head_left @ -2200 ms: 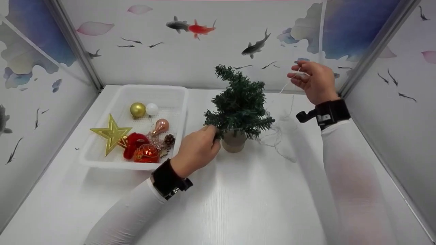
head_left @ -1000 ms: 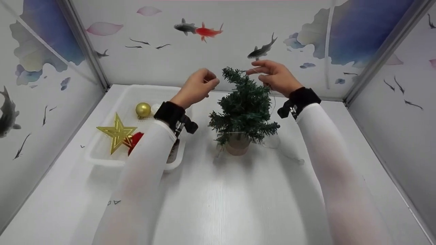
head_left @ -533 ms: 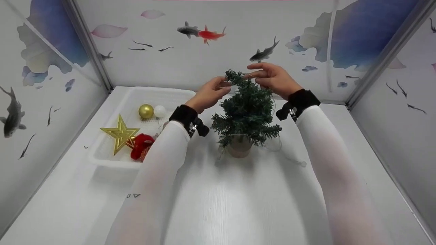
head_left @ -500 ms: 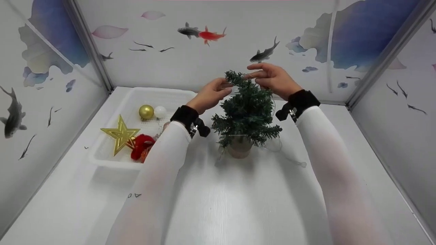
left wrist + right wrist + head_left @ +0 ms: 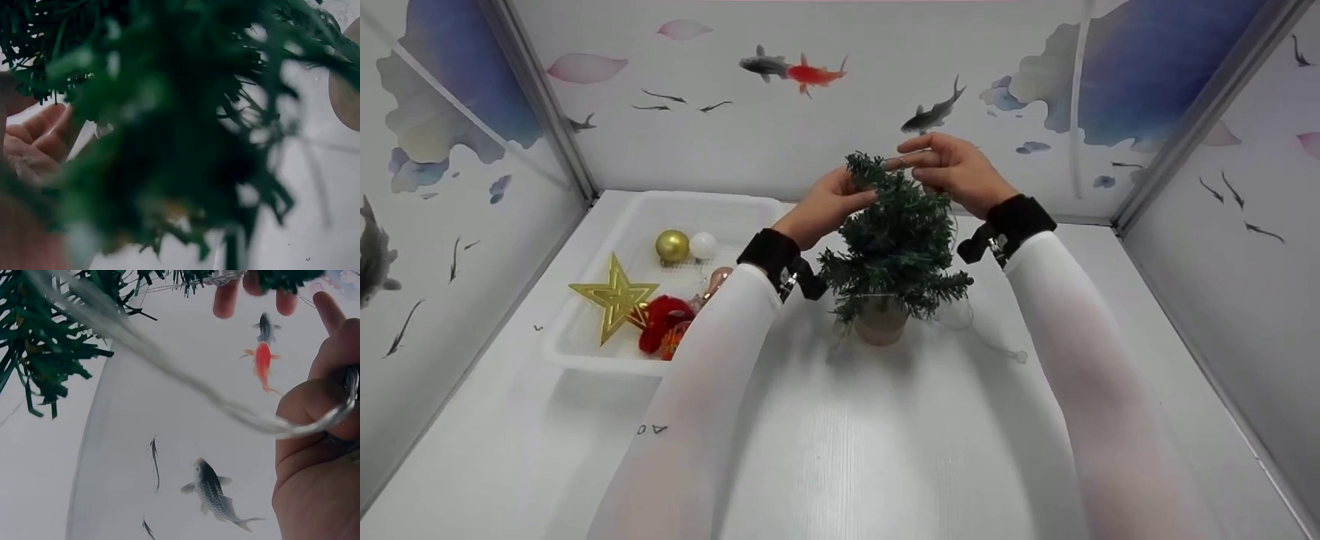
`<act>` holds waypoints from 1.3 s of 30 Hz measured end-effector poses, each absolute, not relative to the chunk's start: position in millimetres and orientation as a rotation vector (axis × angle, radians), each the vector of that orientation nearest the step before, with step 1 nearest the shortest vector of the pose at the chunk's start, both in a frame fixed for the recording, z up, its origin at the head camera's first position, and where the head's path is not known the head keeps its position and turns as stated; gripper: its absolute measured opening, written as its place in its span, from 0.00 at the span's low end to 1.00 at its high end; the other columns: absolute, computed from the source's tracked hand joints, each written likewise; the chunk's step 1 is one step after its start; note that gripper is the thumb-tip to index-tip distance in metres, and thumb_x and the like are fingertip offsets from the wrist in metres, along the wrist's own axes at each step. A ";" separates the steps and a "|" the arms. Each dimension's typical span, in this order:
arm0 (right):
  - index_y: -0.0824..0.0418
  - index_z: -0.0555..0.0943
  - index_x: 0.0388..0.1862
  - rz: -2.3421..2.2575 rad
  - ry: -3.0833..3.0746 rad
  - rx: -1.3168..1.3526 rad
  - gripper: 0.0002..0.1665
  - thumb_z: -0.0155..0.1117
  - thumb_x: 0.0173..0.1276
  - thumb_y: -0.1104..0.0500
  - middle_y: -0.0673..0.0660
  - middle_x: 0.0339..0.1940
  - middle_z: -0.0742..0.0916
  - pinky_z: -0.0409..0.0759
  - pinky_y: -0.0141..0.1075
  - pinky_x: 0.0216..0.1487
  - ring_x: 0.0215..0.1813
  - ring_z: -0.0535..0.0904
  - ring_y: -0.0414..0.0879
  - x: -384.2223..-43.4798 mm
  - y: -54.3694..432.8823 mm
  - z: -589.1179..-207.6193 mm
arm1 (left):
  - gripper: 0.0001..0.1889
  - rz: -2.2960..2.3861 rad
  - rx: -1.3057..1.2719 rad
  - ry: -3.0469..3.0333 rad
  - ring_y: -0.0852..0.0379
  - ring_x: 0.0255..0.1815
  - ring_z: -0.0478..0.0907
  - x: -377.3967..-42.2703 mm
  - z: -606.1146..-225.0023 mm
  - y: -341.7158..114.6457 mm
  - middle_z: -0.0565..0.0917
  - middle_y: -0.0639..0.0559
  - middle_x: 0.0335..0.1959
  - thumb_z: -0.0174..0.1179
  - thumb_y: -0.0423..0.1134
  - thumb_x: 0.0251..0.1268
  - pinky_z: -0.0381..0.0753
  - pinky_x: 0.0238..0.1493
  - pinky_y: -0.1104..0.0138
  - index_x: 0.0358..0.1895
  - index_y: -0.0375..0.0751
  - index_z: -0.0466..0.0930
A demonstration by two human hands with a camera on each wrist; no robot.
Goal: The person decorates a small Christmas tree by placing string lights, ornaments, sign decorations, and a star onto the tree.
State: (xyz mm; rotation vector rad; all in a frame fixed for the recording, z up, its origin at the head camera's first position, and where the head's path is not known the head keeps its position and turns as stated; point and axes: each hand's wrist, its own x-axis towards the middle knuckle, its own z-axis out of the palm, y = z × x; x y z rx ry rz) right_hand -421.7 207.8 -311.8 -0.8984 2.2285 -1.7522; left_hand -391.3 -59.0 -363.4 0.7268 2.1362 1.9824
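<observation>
A small green artificial Christmas tree (image 5: 896,232) stands in a light brown pot (image 5: 881,322), its top bent to the left. My right hand (image 5: 964,176) is at the right of the treetop and holds the clear wire of a string of lights (image 5: 185,377), which runs over its curled fingers in the right wrist view. From the left, my left hand (image 5: 829,206) reaches the treetop, thumb in front and fingers behind it. Its fingertips (image 5: 226,301) show beside a clear piece of the string in the right wrist view; I cannot tell if they pinch it.
A white tray (image 5: 600,365) at the left holds a gold star (image 5: 613,300), a gold ball (image 5: 672,246), a white ball (image 5: 703,245) and red ornaments (image 5: 664,326); my left sleeve covers part of it. Loose clear wire (image 5: 997,349) lies right of the pot. Patterned walls enclose the table.
My left hand has left the lower branches and come up to the treetop. The right hand has brought the string of lights leftward from the far right to the treetop.
</observation>
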 end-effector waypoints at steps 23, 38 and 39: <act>0.65 0.87 0.62 -1.018 2.917 -0.757 0.45 0.36 0.54 0.86 0.67 0.64 0.88 0.76 0.58 0.75 0.70 0.81 0.64 -423.9 230.3 -339.4 | 0.11 2.110 0.582 2.607 0.55 0.34 0.77 -394.2 -360.4 -72.8 0.81 0.46 0.43 0.66 0.28 0.78 0.82 0.45 0.64 0.58 0.32 0.84; 0.62 0.77 0.79 -1.100 2.859 -0.599 0.41 0.46 0.67 0.79 0.65 0.82 0.76 0.72 0.38 0.37 0.25 0.67 0.42 -423.6 238.0 -357.1 | 0.12 1.707 0.490 2.908 0.51 0.33 0.84 -389.6 -358.8 -66.2 0.87 0.47 0.35 0.58 0.40 0.89 0.82 0.44 0.60 0.61 0.35 0.79; 0.63 0.77 0.79 -1.145 2.839 -0.593 0.42 0.46 0.67 0.80 0.65 0.81 0.77 0.73 0.37 0.36 0.25 0.69 0.41 -423.6 237.0 -357.5 | 0.11 1.774 0.446 2.848 0.52 0.31 0.84 -389.4 -358.2 -66.3 0.86 0.48 0.33 0.58 0.41 0.90 0.82 0.42 0.61 0.58 0.36 0.79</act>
